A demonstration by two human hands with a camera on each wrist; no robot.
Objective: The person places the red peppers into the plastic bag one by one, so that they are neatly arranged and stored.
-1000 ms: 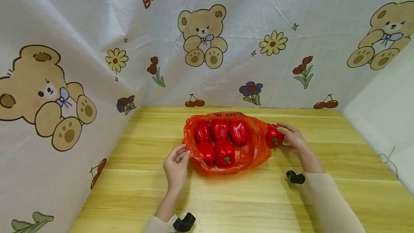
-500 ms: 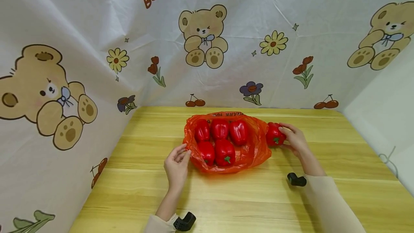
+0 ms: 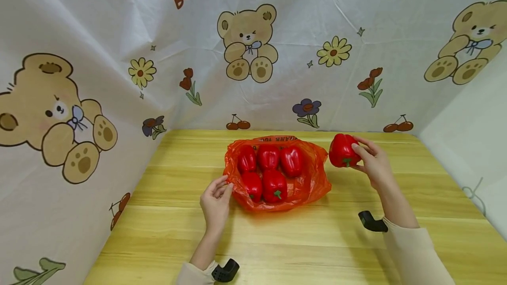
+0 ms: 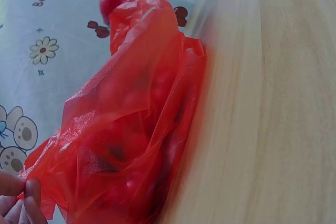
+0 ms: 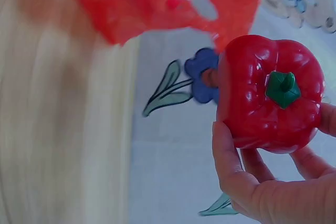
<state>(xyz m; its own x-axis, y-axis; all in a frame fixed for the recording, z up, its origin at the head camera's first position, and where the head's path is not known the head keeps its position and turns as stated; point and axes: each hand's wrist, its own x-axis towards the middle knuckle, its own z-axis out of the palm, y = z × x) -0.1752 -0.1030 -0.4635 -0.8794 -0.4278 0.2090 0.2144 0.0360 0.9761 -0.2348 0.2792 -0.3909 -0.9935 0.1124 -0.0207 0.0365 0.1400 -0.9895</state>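
Observation:
A red plastic bag (image 3: pixel 313 184) lies spread on the table with its mouth turned up, and several red bell peppers (image 3: pixel 274 186) sit inside it. At the bag's left edge my left hand (image 3: pixel 215 203) pinches the rim between thumb and fingers; the left wrist view shows this grip on the thin film (image 4: pixel 39 171). Just right of the bag, my right hand (image 3: pixel 374 159) holds another red bell pepper (image 3: pixel 343 149) above the table. In the right wrist view that bell pepper (image 5: pixel 270 98) shows its green stem, with fingers (image 5: pixel 226 156) curled around its side.
The wooden table (image 3: pixel 277 250) reaches back to a white cloth (image 3: pixel 158 21) printed with bears and flowers. A white wall (image 3: pixel 475 144) with a thin grey cord (image 3: pixel 475 195) stands at the right. Each wrist wears a black camera mount (image 3: pixel 225 271).
My right hand has lifted the bell pepper off the table and moved it slightly right, away from the bag's side. My left hand has stayed at the bag's rim.

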